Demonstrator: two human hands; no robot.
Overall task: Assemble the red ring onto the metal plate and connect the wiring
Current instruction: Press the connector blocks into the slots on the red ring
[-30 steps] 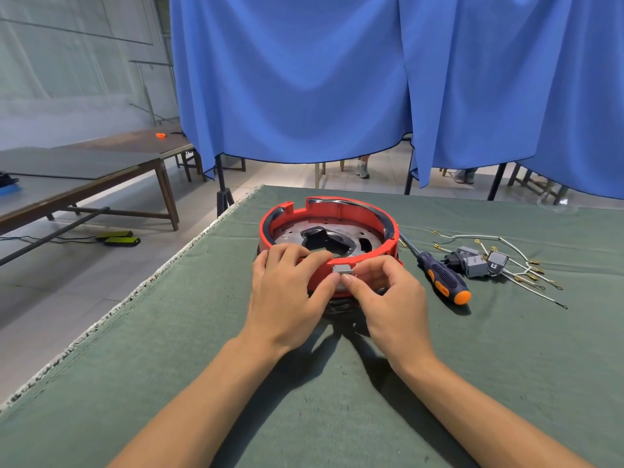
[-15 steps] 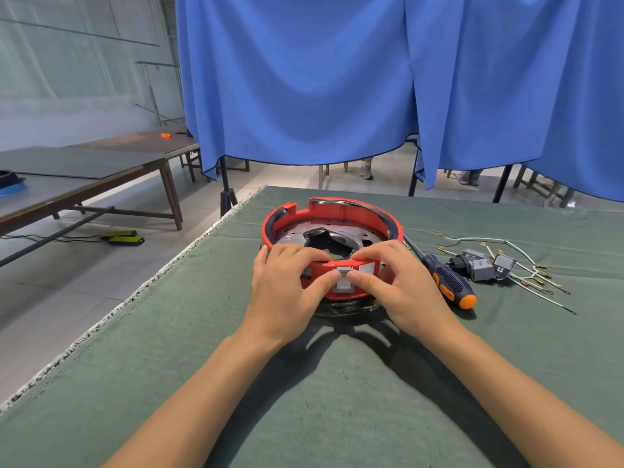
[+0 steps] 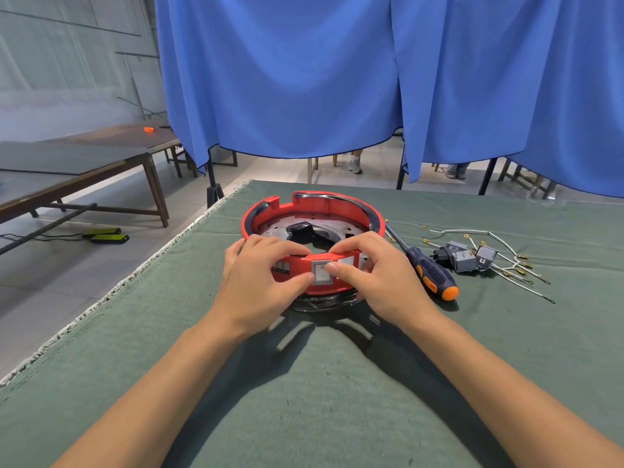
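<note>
The red ring [image 3: 337,206] sits around the round metal plate [image 3: 277,228] on the green cloth table, with a black part [image 3: 300,229] at the plate's middle. A white rocker switch [image 3: 320,274] sits in the ring's near wall. My left hand [image 3: 260,282] grips the ring's near rim, fingers curled over the top and thumb against the switch's left edge. My right hand [image 3: 374,275] grips the rim from the right, its thumb pressing on the switch face. Loose white wires [image 3: 506,261] with grey connector blocks [image 3: 464,258] lie to the right.
A screwdriver [image 3: 429,271] with a dark blue and orange handle lies just right of the ring, close to my right hand. The table's left edge [image 3: 135,275] runs diagonally. Blue curtains [image 3: 337,79] hang behind, and a wooden bench [image 3: 101,163] stands at the left.
The white switch has gone from pinched between my fingertips to seated in the ring's near wall. My right hand moved up over the rim, thumb now on the switch face.
</note>
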